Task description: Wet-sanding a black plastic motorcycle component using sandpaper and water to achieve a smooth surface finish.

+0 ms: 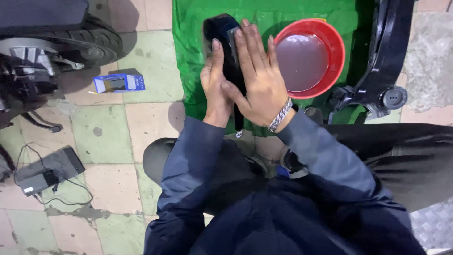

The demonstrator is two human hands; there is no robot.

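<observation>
A long black rubbery part [222, 28], curved at its far end, stands upright between my two hands over a green sheet [193, 28]. My left hand [214, 82] grips its left side, thumb up along it. Against its right side my right hand [257, 78] presses flat, fingers together and pointing away; a silver chain bracelet [281, 114] circles that wrist. The part's lower end hangs down below my hands. Both arms wear dark blue sleeves.
A red basin [336, 49] of cloudy liquid sits right of my hands on the green sheet. A black vehicle frame part [387, 56] lies further right. A scooter wheel [89, 40], a small blue box [118, 83] and a grey charger with cable [47, 170] lie on the tiled floor at left.
</observation>
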